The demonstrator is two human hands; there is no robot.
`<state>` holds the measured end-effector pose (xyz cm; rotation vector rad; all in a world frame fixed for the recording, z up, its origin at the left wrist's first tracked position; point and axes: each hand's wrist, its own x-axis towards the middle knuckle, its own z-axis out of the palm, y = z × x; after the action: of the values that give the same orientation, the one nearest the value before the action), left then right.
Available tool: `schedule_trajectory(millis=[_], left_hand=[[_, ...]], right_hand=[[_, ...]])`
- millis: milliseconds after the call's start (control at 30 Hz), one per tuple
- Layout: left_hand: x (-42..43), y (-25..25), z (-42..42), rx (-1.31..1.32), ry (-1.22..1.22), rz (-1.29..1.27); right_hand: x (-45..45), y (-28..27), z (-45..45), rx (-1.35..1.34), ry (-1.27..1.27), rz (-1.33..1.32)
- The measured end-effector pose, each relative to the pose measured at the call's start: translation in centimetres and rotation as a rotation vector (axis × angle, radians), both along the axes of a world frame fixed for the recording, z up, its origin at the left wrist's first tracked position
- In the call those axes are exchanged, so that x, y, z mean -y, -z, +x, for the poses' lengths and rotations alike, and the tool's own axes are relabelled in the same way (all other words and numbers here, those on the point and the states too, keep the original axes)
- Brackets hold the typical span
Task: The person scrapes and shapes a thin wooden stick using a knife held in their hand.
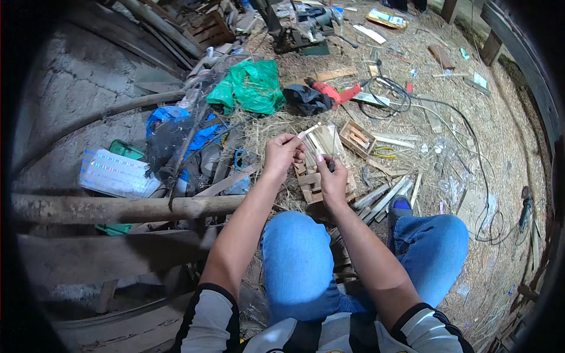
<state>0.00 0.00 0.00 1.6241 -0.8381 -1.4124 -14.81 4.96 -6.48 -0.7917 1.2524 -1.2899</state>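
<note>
Near the middle of the head view, my left hand (282, 154) pinches a thin pale wooden stick (309, 130) that points up and to the right. Just right of it, my right hand (333, 179) is closed around a small dark-handled tool; a thin point seems to rise from it, too small to make out fully. Both hands are held close together, not touching. Below and behind them lies a small slatted wooden piece (309, 183) with pale boards on it. A small wooden box (356, 139) with wood bits inside sits to the right.
Beyond the hands lie a red drill (335, 93), a green plastic bag (254, 88) and a black cable (406, 97). Yellow-handled pliers (385, 153) and wooden strips (385, 199) are at the right. A thick pole (129, 209) crosses the left side.
</note>
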Motion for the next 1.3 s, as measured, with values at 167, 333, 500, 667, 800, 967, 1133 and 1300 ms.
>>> schedule_trajectory(millis=[167,333,500,667,800,967,1133,1300], left_hand=[[-5.4,-8.0,1.0,-0.136,-0.125,-0.243],[-12.2,-14.8,3.0,-0.300,-0.209,-0.471],[-17.7,-19.2,4.3,-0.361,-0.082,-0.456],[-21.0,-20.5,2.4,-0.065,0.153,-0.295],[-22.6,-21.3,0.5,-0.073,0.201,-0.216],[-24.3,-19.3,-0.8,-0.152,0.166,-0.187],[-24.8,-17.7,-1.7,-0.249,0.057,-0.257],[-24.5,-17.1,-1.1,-0.205,-0.092,-0.328]], right_hand=[[0.0,-9.1,-0.4,0.064,-0.082,-0.172],[2.2,-16.9,-3.0,-0.176,-0.462,-0.232],[2.3,-23.1,-4.9,-0.270,-0.709,-0.392],[1.6,-25.7,-5.6,-0.413,-0.847,-0.442],[1.2,-26.6,-4.9,-0.518,-0.924,-0.534],[0.1,-26.6,-4.0,-0.582,-0.933,-0.634],[-2.3,-26.9,-4.9,-0.560,-0.819,-0.666],[-3.8,-25.8,-5.2,-0.811,-0.905,-0.981]])
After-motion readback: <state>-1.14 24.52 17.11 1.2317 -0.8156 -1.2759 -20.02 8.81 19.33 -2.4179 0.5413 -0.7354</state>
